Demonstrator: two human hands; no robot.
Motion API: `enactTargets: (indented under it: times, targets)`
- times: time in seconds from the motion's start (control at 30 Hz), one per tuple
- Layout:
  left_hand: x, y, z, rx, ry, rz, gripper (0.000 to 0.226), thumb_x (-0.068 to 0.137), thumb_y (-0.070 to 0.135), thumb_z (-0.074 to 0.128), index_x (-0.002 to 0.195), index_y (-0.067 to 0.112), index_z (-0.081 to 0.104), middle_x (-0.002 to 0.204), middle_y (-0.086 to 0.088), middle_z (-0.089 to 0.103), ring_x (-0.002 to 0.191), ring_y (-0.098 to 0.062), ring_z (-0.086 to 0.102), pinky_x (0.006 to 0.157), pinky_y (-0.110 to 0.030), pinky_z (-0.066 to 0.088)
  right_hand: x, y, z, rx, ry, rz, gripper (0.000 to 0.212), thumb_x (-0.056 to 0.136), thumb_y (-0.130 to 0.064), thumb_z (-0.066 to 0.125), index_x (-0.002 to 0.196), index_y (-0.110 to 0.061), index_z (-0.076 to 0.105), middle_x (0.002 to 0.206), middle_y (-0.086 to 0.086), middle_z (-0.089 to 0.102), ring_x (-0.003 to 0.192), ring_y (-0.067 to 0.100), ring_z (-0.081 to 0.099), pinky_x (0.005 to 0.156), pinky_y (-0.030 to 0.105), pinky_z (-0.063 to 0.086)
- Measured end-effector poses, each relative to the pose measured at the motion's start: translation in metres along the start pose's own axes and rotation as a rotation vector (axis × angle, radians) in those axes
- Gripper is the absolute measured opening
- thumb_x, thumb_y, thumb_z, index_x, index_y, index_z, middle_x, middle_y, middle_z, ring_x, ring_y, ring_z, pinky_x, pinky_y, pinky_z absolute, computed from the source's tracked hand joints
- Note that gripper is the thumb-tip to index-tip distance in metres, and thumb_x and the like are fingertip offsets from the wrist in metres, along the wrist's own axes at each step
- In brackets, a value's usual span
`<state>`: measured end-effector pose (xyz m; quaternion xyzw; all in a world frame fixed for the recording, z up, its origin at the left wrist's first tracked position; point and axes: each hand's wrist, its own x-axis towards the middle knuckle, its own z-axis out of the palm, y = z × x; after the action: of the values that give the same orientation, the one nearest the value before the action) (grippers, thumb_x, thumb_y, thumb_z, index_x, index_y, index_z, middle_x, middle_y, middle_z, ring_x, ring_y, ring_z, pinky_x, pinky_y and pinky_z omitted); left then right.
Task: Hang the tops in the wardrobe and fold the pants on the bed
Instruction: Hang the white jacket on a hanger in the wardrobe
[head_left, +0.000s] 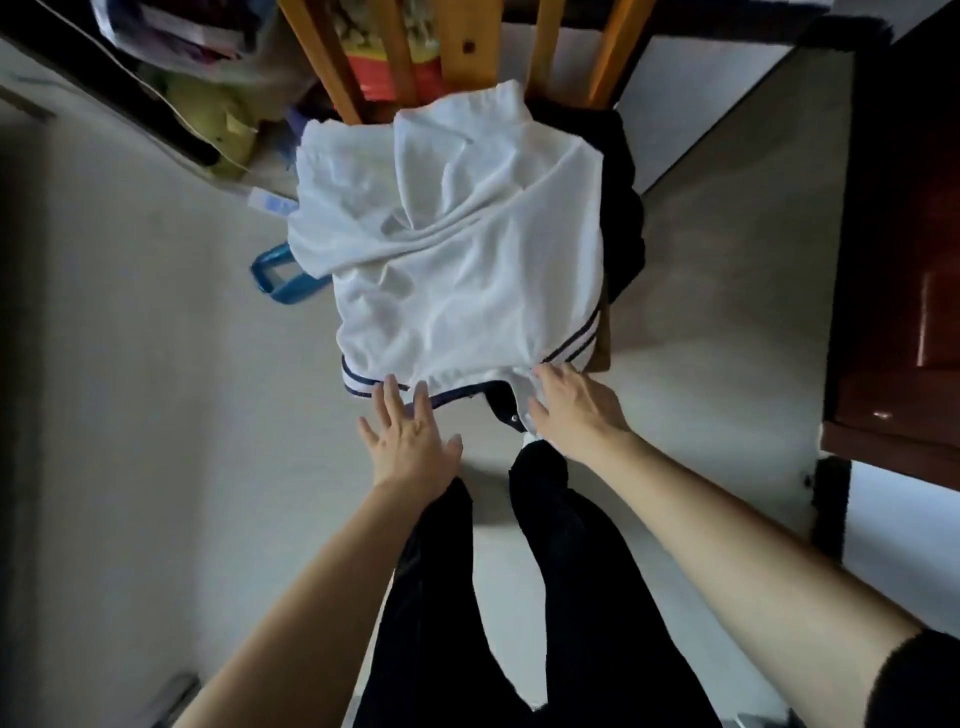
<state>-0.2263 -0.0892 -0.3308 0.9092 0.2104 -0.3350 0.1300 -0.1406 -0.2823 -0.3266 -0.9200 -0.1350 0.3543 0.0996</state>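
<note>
Head view, looking steeply down.

Nearest, we see the person's own legs in dark trousers (571, 597) standing on a pale floor (156, 364). Both bare forearms reach forward, and a dark sleeve (919, 680) is pushed up on the right arm.

Left grip (410, 444): released. The fingers are straight and spread, palm down. The two longest fingertips (389, 384) reach the navy-striped hem of the white top (457, 249). We cannot tell whether they press on it or only meet it.

Right grip (574, 410): grasping the white top at its near hem, just right of the dark placket with a snap. The fingers curl over the edge with the thumb below, and the cloth puckers toward them. A little white fabric shows under the palm.

The white top lies crumpled, spread over the seat of a wooden chair (467, 47). Its striped hem is toward us and hangs slightly over the front edge. The chair's back slats rise at the far side.

A dark garment (626, 208) lies under the white top and shows along its right side. We cannot tell what kind of garment it is.

Left of the chair, a blue plastic handle (280, 275) sticks out from beneath the cloth.

Farther left there is mixed clutter, too blurred to name. A dark red-brown wooden cabinet (904, 260) stands at the right, well apart from the chair.
</note>
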Motion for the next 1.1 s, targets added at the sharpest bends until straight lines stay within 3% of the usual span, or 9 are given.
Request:
enactTargets:
  times: [0.2,0.3,0.43,0.5,0.7,0.8,0.9,1.03,1.1]
  targets:
    - [0.071,0.004,0.085,-0.078,0.082,-0.062,0.066,0.089,0.038,0.063,0.141,0.012,0.031,0.15,-0.016,0.023,0.142,-0.033,0.02,0.112,-0.047,0.025,0.056,0.014,0.084,0.154,-0.064,0.083,0.062,0.09,-0.044,0.068,0.139,-0.014,0.045,0.136,0.013,0.047,0.122,0.033,0.049,0.095,0.043,0.045]
    - [0.086,-0.003,0.1,-0.119,0.231,-0.094,0.029,0.092,0.011,0.053,0.121,0.009,0.049,0.136,-0.014,0.042,0.125,-0.034,0.039,0.099,-0.042,0.035,0.063,0.016,0.107,0.031,-0.002,0.1,0.036,0.1,-0.036,0.054,0.13,-0.016,0.053,0.133,0.008,0.05,0.114,0.031,0.055,0.08,0.041,0.048]
    - [0.074,-0.017,0.07,-0.31,0.239,-0.109,0.023,0.089,-0.001,0.039,0.109,0.01,0.047,0.1,-0.015,0.058,0.093,-0.037,0.052,0.076,-0.042,0.038,0.047,0.006,0.09,0.17,0.034,0.093,0.026,0.106,-0.023,0.037,0.119,-0.012,0.057,0.124,0.008,0.055,0.108,0.03,0.056,0.076,0.034,0.039]
    - [0.061,-0.023,0.036,-0.41,0.214,-0.124,0.017,0.091,0.005,0.035,0.105,0.012,0.042,0.085,-0.013,0.056,0.076,-0.037,0.051,0.064,-0.039,0.035,0.033,-0.008,0.063,0.235,0.034,0.112,0.028,0.107,-0.025,0.031,0.115,-0.01,0.053,0.115,0.01,0.059,0.103,0.031,0.057,0.079,0.037,0.044]
    - [0.014,-0.057,-0.11,-0.454,0.337,-0.035,0.005,0.1,0.019,0.037,0.1,0.015,0.035,0.081,-0.011,0.057,0.071,-0.035,0.053,0.059,-0.037,0.035,0.005,-0.085,-0.064,0.378,0.064,0.044,0.03,0.108,-0.029,0.031,0.112,-0.006,0.05,0.102,0.021,0.066,0.096,0.039,0.062,0.071,0.037,0.039]
    - [-0.019,-0.072,-0.213,-0.343,0.47,0.071,0.016,0.103,0.031,0.033,0.099,0.016,0.035,0.079,-0.011,0.057,0.069,-0.038,0.056,0.058,-0.038,0.036,-0.022,-0.136,-0.16,0.354,0.175,-0.064,0.041,0.101,-0.053,0.039,0.107,-0.014,0.049,0.099,0.014,0.066,0.091,0.034,0.06,0.07,0.038,0.039]
    - [-0.035,-0.076,-0.285,-0.182,0.621,0.203,0.032,0.101,0.042,0.042,0.107,0.01,0.043,0.087,-0.018,0.066,0.077,-0.042,0.062,0.06,-0.038,0.034,-0.037,-0.159,-0.23,0.209,0.16,-0.182,0.068,0.075,-0.08,0.059,0.113,-0.025,0.047,0.102,-0.004,0.058,0.089,0.019,0.053,0.075,0.037,0.046]
    - [-0.1,-0.093,-0.406,-0.101,0.827,0.276,0.066,0.075,0.067,0.068,0.108,0.015,0.044,0.081,-0.007,0.065,0.072,-0.03,0.063,0.057,-0.034,0.036,-0.063,-0.213,-0.343,-0.028,0.248,-0.345,0.05,0.082,-0.042,0.075,0.118,-0.025,0.046,0.11,0.007,0.065,0.101,0.029,0.062,0.077,0.039,0.051]
    - [-0.13,-0.106,-0.445,-0.047,0.895,0.291,0.073,0.066,0.063,0.079,0.109,0.015,0.044,0.084,-0.005,0.064,0.074,-0.03,0.061,0.058,-0.033,0.036,-0.071,-0.243,-0.388,-0.036,0.352,-0.421,0.039,0.085,-0.029,0.072,0.118,-0.022,0.053,0.112,0.008,0.065,0.103,0.03,0.062,0.072,0.034,0.044]
